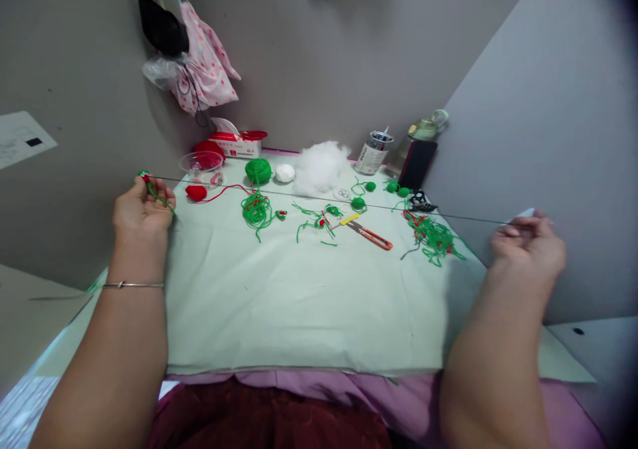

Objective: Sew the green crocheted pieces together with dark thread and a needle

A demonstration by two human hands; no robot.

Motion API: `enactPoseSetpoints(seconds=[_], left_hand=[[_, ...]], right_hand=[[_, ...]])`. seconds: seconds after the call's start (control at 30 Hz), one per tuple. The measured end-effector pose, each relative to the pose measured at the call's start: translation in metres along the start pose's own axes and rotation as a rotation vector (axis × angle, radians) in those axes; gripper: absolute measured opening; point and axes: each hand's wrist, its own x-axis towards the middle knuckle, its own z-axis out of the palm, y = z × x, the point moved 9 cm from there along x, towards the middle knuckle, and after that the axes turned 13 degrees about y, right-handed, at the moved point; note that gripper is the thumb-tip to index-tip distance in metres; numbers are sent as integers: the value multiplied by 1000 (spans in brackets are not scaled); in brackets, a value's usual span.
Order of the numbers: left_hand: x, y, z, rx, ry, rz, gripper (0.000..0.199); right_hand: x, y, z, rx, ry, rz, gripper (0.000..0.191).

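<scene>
A dark thread (319, 197) runs taut across the view between my two hands, above the table. At its left end, my left hand (144, 206) pinches a small green and red yarn piece (144, 176), and a green strand hangs over the fingers. On the far right my right hand (529, 240) is closed on the thread's other end, with a small white piece (524, 215) showing at the fingertips. Below the thread lie orange-handled snips (371, 235), a yellow-handled tool (349, 220) and small crocheted green and red pieces (320, 223).
Green yarn tangles (437, 238), a green ball (258, 171), a red ball (196, 193) and white stuffing (321, 167) lie on the pale cloth (304, 303). Behind stand a clear cup (203, 167), a pen can (373, 153), a phone (419, 164) and a bottle (423, 130).
</scene>
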Motion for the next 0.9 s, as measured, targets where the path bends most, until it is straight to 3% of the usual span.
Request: enactPoseSetpoints(seconds=[0.1,0.27,0.33,0.43,0.53,0.63,0.77,0.9], left_hand=[[5,-6,-4,-47,29,-86,26],[7,-5,-2,-39,3,-92,30],[-4,-6,5,-28,-46,-60,30],[-43,-17,25,35,-241,35,28],[-101,-52,43,169,-526,59,17],[-154,-98,42,314,-730,-32,11],[-193,-135,26,507,-871,-64,19],[-203,-147,19,578,-922,-47,21]], right_hand=[[-7,1,-1,41,45,32,45],[-19,-2,0,37,43,29,40],[-23,-3,5,19,13,23,38],[-40,-1,26,2,-140,41,32],[-91,9,60,-56,-451,55,10],[-173,29,84,-190,-831,37,24],[-267,62,80,-446,-1113,36,22],[-313,79,70,-608,-1285,-13,22]])
